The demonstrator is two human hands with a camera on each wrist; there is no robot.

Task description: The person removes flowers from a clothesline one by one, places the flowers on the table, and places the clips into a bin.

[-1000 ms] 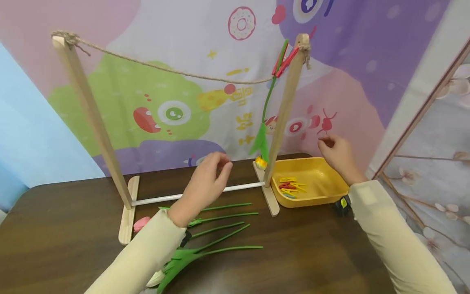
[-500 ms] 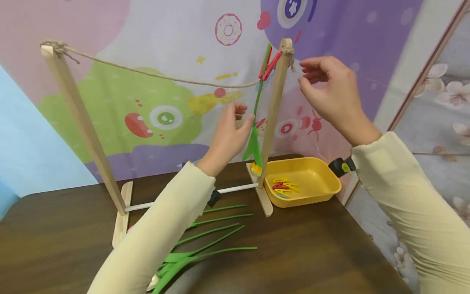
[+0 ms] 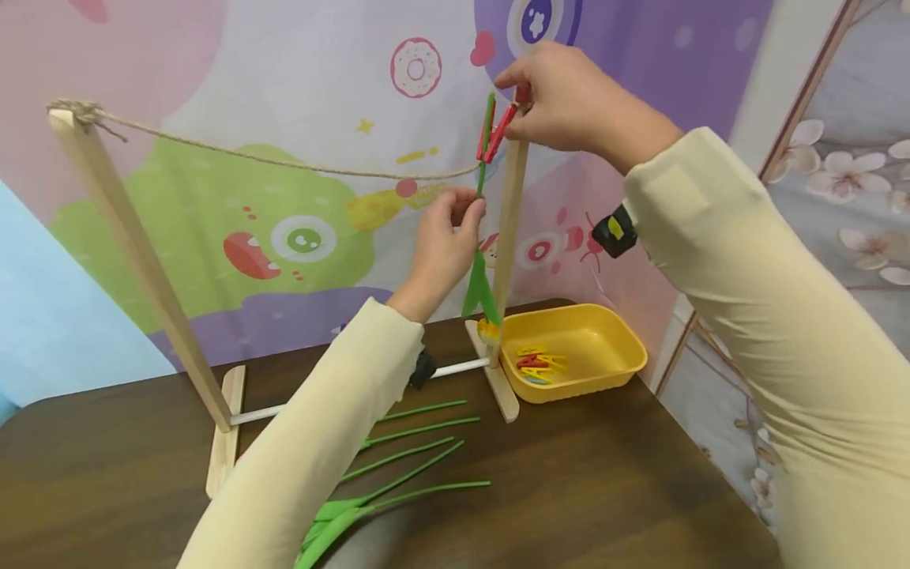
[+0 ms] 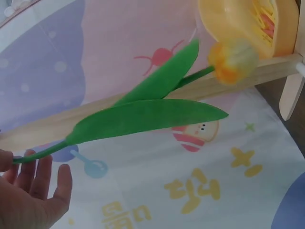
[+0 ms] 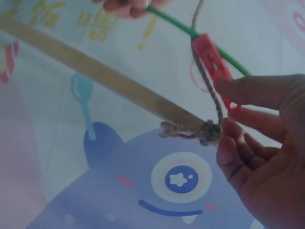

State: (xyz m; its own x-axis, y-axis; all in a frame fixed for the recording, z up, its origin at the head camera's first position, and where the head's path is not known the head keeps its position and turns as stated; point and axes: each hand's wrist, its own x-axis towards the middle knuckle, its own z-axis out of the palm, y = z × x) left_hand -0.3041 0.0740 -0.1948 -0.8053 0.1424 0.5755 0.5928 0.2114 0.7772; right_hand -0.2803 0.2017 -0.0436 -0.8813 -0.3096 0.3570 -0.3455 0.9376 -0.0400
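A yellow artificial tulip (image 4: 233, 61) hangs head-down by its green stem, and a red clothespin (image 3: 497, 134) holds that stem on a twine line (image 3: 306, 167). My left hand (image 3: 445, 241) pinches the stem below the clothespin; the thumb is partly cut off in the left wrist view. With thumb and index finger apart, my right hand (image 3: 569, 99) reaches around the clothespin's upper end. Its thumb touches one leg, and the legs are still spread. Seen from the right wrist, the right hand (image 5: 274, 143) is beside the clothespin (image 5: 214, 64) and the knotted twine.
A wooden frame with two posts (image 3: 135, 253) carries the twine. Beside its right foot stands a yellow basin (image 3: 590, 371) with several clothespins (image 3: 536, 363). More artificial green flower stems (image 3: 426, 431) lie on the brown table (image 3: 597, 474). A cartoon-printed cloth (image 3: 284, 197) hangs behind.
My right hand has risen from above the basin and moved left to the clothespin. My left hand has moved up to the hanging tulip and taken hold of its stem. The view has shifted slightly.
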